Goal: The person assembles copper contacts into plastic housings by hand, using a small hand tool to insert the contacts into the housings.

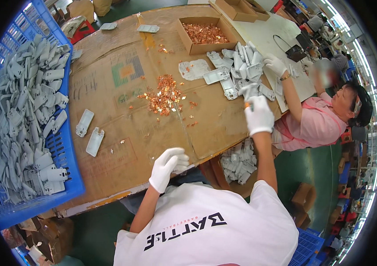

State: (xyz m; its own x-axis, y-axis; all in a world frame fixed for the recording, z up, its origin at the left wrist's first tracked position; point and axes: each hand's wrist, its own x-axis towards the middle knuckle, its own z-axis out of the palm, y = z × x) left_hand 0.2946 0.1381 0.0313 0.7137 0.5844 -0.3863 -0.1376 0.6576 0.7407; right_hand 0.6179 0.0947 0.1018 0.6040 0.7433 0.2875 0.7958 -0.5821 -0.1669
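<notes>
My left hand [168,167], in a white glove, hovers over the front edge of the cardboard-covered table [153,137]. Its fingers are loosely bent with gaps between them, and nothing shows in them. My right hand [259,116], also gloved, reaches out to the right with its fingers closed. A small orange bit shows at its fingers; what it holds is blurred. Just beyond lies a heap of light grey plastic casings [246,62]. Small copper-coloured metal pieces [165,95] are piled mid-table. Two more grey casings [90,133] lie at the left.
A blue crate [64,155] full of grey casings [24,106] stands at the left. An open cardboard box [193,48] of copper pieces sits at the far side. Another person's gloved hand [276,65] is beside the heap at right. Below the table edge is a box of casings [239,164].
</notes>
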